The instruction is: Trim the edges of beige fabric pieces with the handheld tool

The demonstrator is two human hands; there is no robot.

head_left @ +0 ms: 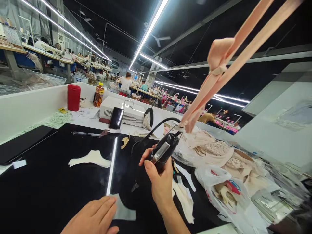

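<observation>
My right hand [158, 177] is closed around a black and silver corded tool [164, 149], its tip pointing up toward the ends of pink fabric straps [214, 87] that hang down from the upper right. My left hand [94, 217] lies flat with fingers together on the glossy black table [53, 188], its fingertips touching a pale fabric scrap [124, 211]. The tool's black cord [156, 128] loops back toward a white box.
A cream fabric piece [91, 158] and a pen [86, 134] lie on the black table. Behind stand a red cylinder [73, 97], a bottle [98, 95], a white machine box [126, 113] and a phone [116, 118]. Lace garments [214, 151] and plastic bags [226, 191] pile up at right. Other workers sit far off.
</observation>
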